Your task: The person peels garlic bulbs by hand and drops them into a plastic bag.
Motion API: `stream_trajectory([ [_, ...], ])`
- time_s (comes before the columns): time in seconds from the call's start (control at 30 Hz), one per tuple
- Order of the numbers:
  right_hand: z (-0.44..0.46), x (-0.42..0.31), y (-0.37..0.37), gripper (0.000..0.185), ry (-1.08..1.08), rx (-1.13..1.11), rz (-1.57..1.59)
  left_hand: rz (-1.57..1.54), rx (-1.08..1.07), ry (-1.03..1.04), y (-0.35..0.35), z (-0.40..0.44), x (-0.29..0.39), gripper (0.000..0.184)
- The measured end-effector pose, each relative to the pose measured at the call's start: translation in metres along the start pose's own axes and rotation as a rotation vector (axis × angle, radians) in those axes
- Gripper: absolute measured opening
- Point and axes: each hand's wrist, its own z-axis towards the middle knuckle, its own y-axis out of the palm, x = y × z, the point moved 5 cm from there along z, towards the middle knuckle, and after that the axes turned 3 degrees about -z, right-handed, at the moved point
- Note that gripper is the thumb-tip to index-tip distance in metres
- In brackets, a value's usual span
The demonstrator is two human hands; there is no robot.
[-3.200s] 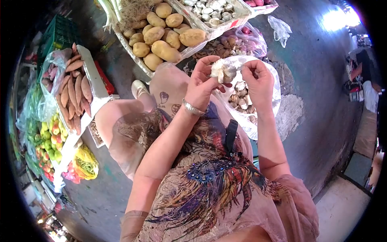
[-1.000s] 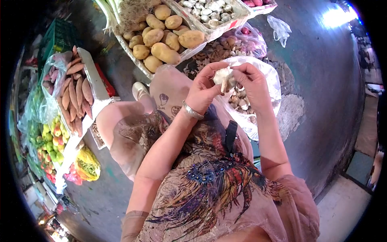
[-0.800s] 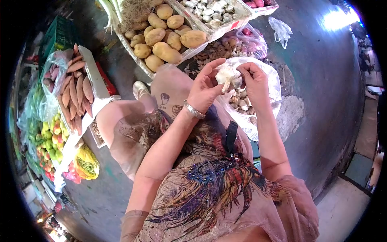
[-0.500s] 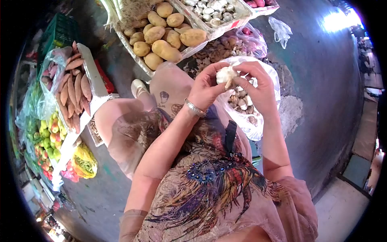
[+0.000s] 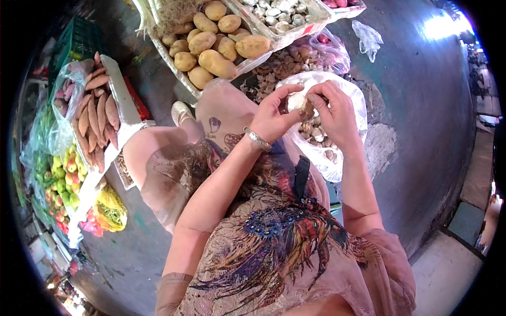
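A white garlic bulb (image 5: 296, 101) is held between my two hands, above an open white plastic bag (image 5: 354, 94). My left hand (image 5: 274, 113), with a silver bracelet at its wrist, is closed around the bulb's left side, thumb below and forefinger above. From the other side, the bent fingers and thumb of my right hand (image 5: 333, 110) pinch at the bulb's brownish stem end. The fingers partly cover the bulb. Under the hands, the bag contains brownish-white garlic (image 5: 318, 134).
Dry peelings (image 5: 266, 79) lie beyond the bag. Potatoes (image 5: 217, 64) fill a foam box ahead, beside a box of whitish bulbs (image 5: 273, 11). Sweet potatoes (image 5: 94, 118) lie in a box on the left. A clear plastic bag (image 5: 367, 39) is on the floor.
The bulb has been turned and lowered slightly between my hands. My right fingers have shifted, and the brownish stem end now shows nearer the right thumb.
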Motion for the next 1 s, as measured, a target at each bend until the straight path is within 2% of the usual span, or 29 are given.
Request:
stream_trajectory([
  [0.1, 0.003, 0.002, -0.001, 0.009, -0.002, -0.006, 0.0, 0.076, -0.055, -0.11, 0.001, -0.003, -0.003, 0.054],
  [0.2, 0.006, 0.006, -0.002, 0.01, 0.013, 0.028, 0.003, -0.007, -0.085, -0.016, 0.007, -0.005, 0.001, 0.054],
  [0.27, 0.006, 0.018, 0.0, 0.012, 0.131, 0.029, 0.038, -0.064, -0.074, -0.031, 0.007, -0.005, 0.005, 0.053],
  [0.4, 0.007, 0.012, -0.008, 0.018, -0.002, 0.151, 0.059, -0.206, -0.071, -0.048, 0.005, -0.004, 0.006, 0.05],
  [0.47, 0.001, 0.017, -0.003, 0.025, 0.037, -0.072, 0.378, -0.213, -0.06, -0.086, 0.004, -0.004, 0.006, 0.048],
  [0.5, 0.0, 0.012, -0.001, 0.022, -0.028, -0.083, 0.397, -0.219, -0.052, -0.124, 0.004, -0.004, 0.006, 0.047],
  [0.6, -0.003, 0.016, 0.005, 0.016, -0.001, -0.192, 0.378, -0.214, -0.08, -0.214, 0.006, -0.006, 0.006, 0.046],
  [0.73, 0.0, 0.015, 0.002, 0.01, -0.084, -0.194, 0.292, -0.187, -0.083, -0.237, 0.004, -0.007, 0.005, 0.048],
  [0.87, 0.0, 0.02, 0.004, 0.007, -0.058, -0.191, 0.362, -0.159, -0.161, -0.317, 0.004, -0.008, 0.008, 0.051],
  [0.93, -0.002, 0.027, 0.008, 0.006, 0.055, -0.214, 0.488, -0.144, -0.16, -0.318, 0.007, -0.01, 0.008, 0.052],
  [0.97, -0.003, 0.024, 0.008, 0.006, 0.055, -0.215, 0.488, -0.174, -0.149, -0.267, 0.01, -0.01, 0.009, 0.055],
  [1.0, -0.004, 0.025, 0.009, 0.006, 0.149, -0.194, 0.479, -0.204, -0.139, -0.217, 0.011, -0.01, 0.01, 0.057],
])
